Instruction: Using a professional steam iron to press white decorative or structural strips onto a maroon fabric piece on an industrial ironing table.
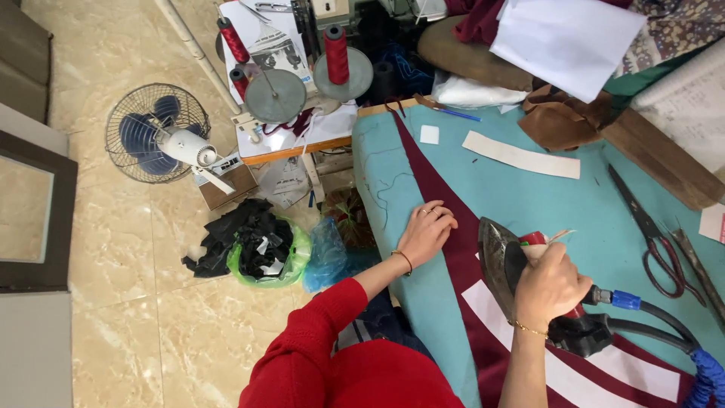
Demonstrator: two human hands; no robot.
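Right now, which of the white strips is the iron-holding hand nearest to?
The white strip on the maroon fabric just below the right hand; the other white strip lies alone, farther up the teal table.

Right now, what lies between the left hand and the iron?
In the head view, only dark red fabric lies between the left hand and the iron, held by the right hand.

Iron (pixel 504 264) dull metal sole; maroon cloth (pixel 453 227) matt; floor (pixel 136 325) glossy.
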